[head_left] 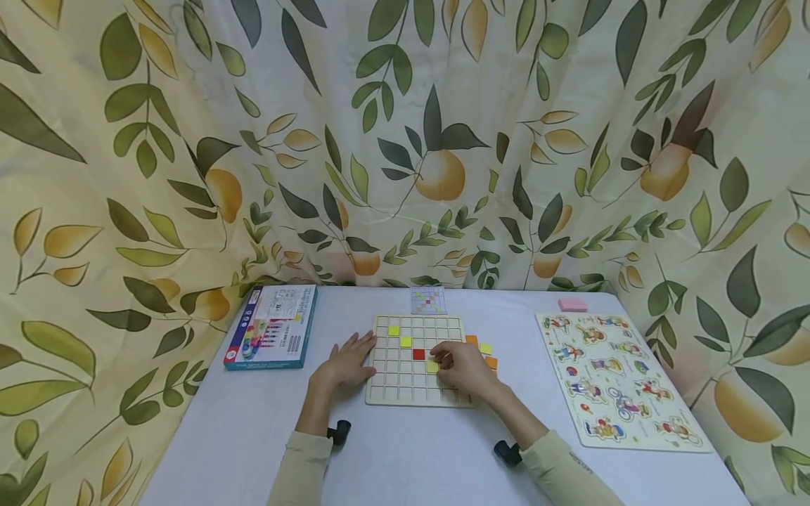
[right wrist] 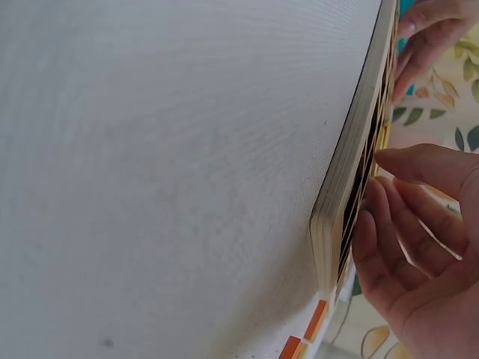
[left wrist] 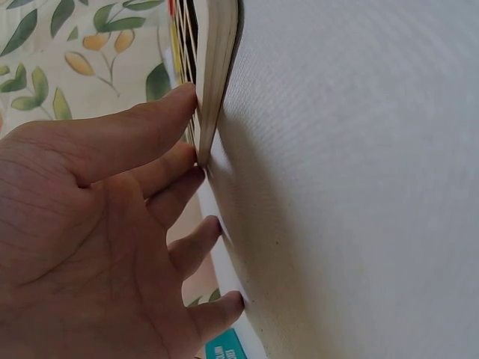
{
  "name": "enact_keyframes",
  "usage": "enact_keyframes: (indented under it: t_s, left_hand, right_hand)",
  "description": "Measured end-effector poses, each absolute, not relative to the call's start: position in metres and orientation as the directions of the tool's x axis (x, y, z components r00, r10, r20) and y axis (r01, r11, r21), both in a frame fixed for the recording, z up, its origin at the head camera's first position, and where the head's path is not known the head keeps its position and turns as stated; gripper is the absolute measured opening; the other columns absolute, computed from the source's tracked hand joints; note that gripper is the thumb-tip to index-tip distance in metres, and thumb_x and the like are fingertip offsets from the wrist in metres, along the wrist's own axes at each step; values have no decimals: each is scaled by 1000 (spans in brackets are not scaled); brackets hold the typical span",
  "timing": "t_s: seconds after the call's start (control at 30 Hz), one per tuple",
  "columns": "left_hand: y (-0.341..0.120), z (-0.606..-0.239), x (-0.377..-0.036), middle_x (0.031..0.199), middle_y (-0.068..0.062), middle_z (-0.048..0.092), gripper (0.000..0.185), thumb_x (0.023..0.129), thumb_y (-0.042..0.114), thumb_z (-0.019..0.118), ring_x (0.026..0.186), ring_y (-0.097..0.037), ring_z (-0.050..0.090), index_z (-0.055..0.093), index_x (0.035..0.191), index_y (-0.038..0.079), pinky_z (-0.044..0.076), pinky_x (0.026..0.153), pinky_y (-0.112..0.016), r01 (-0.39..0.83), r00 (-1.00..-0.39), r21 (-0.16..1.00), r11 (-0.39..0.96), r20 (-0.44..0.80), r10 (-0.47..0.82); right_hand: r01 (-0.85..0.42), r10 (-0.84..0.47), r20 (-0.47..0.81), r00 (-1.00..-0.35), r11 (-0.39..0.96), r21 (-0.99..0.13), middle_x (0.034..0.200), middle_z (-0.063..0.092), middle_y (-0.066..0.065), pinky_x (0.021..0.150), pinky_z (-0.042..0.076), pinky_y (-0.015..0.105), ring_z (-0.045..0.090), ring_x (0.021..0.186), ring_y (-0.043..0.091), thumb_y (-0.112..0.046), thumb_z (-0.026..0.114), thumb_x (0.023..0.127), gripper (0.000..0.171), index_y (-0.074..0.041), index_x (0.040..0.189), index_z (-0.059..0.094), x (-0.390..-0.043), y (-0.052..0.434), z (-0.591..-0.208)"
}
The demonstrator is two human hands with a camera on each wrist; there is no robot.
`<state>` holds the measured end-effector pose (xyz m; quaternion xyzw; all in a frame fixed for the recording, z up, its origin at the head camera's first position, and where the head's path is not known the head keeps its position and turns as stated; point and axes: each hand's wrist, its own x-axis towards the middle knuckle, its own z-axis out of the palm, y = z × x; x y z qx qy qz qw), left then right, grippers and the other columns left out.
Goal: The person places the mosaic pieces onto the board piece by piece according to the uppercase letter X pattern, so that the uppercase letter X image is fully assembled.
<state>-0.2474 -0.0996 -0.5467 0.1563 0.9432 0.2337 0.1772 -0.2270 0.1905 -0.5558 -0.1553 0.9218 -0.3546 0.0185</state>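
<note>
At left edge of grid board (head_left: 402, 379), left hand (head_left: 344, 363), grip released; right hand (head_left: 467, 369) at yellow tile (head_left: 432, 367); cannot tell whether grasping.

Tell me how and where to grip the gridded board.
Probably best to pinch the gridded board at its left and right edges near the front corners, coming from the near side: it lies flat, but its layered edge stands proud of the white cloth. Loose tiles lie beside the right edge farther back. Keep it level, as the red tile and yellow tiles sit on it.
</note>
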Motion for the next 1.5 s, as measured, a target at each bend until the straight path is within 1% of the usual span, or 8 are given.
enact_keyframes:
  t_s: [0.23, 0.47, 0.73, 0.8, 0.93, 1.03, 1.2, 1.5]
  left_hand:
    - [-100, -545, -246, 173, -3, 25, 72, 101, 28, 67, 161, -32, 12, 35, 163, 11, 8, 125, -68, 204, -891, 503, 840, -260, 373]
    - [-101, -547, -247, 173, -6, 23, 72, 101, 26, 65, 161, -34, 11, 33, 164, 9, 5, 125, -68, 206, -890, 508, 836, -258, 376]
    - [-102, -557, -249, 174, -1, 20, 74, 101, 30, 65, 162, -31, 8, 32, 165, 13, 3, 125, -68, 206, -892, 512, 834, -252, 375]
    - [-102, -560, -250, 174, -1, 21, 74, 101, 30, 65, 161, -31, 9, 33, 165, 13, 4, 125, -68, 206, -895, 510, 836, -248, 371]
    - [-102, -563, -252, 174, 0, 21, 74, 100, 30, 66, 162, -31, 9, 32, 165, 14, 4, 125, -67, 205, -897, 499, 842, -249, 366]
    - [-102, -561, -250, 174, -1, 21, 74, 101, 30, 65, 161, -31, 9, 32, 165, 13, 4, 125, -67, 208, -896, 499, 841, -248, 369]
    - [-101, -550, -245, 173, -5, 23, 72, 101, 26, 65, 161, -34, 11, 34, 164, 9, 6, 125, -68, 209, -891, 509, 835, -252, 377]
    - [-98, -547, -245, 174, -3, 22, 73, 101, 28, 66, 161, -32, 10, 33, 164, 11, 6, 126, -67, 199, -895, 496, 845, -260, 363]
  right_hand:
    - [-283, -304, 90, -948, 683, -673, 97, 74, 1, 74, 58, 25, 67, 82, 12, 5, 79, 81, 34, -6, 113, 76, -225, 194, -551]
    - [-256, -224, 135, -965, 706, -661, 96, 74, -1, 77, 60, 30, 68, 85, 10, 3, 77, 84, 30, -5, 112, 76, -226, 211, -550]
    - [-196, -115, 165, -980, 731, -653, 97, 74, 4, 81, 61, 38, 71, 89, 17, 1, 78, 85, 31, -2, 115, 75, -234, 240, -551]
    - [-168, -84, 159, -984, 745, -646, 98, 75, 6, 81, 62, 39, 71, 91, 20, -1, 78, 85, 31, -3, 116, 75, -235, 248, -549]
    - [-107, -37, 124, -992, 775, -623, 107, 75, 10, 86, 61, 46, 70, 98, 27, -4, 75, 89, 31, -3, 120, 74, -239, 262, -547]
    - [-82, -25, 103, -994, 796, -600, 110, 75, 10, 91, 58, 49, 69, 102, 29, -4, 72, 88, 33, -4, 121, 73, -243, 273, -551]
    - [-66, -27, 75, -997, 814, -577, 110, 74, 10, 91, 57, 49, 66, 100, 27, -5, 76, 87, 35, -2, 123, 72, -248, 283, -556]
    - [-56, -29, 58, -998, 826, -561, 98, 73, 5, 83, 59, 42, 66, 89, 21, -8, 84, 84, 38, -3, 120, 73, -249, 287, -556]
